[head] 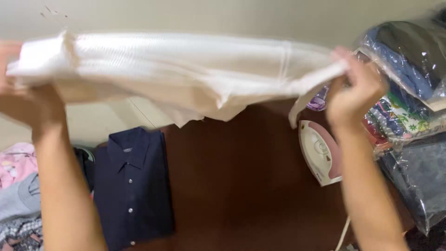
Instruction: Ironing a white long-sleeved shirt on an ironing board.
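Both arms up in front of the camera. Left hand [28,100] closed on one end of the white garment [186,74], right hand [355,90] pinching the other end between fingertips and thumb; cloth stretched between them, held in the air well above the brown table [241,186]. Looks light, soft, limp: the middle sags and loose folds hang down, so the edges or corners are the sensible hold. Below, a folded navy shirt [134,186] lies near the table's left edge, and a white-and-pink iron [320,153] sits toward the right edge. Clothes pile [18,195] off the left side, plastic-wrapped clothing [409,93] stacked at the right. Pale floor or wall beyond; can't tell which.
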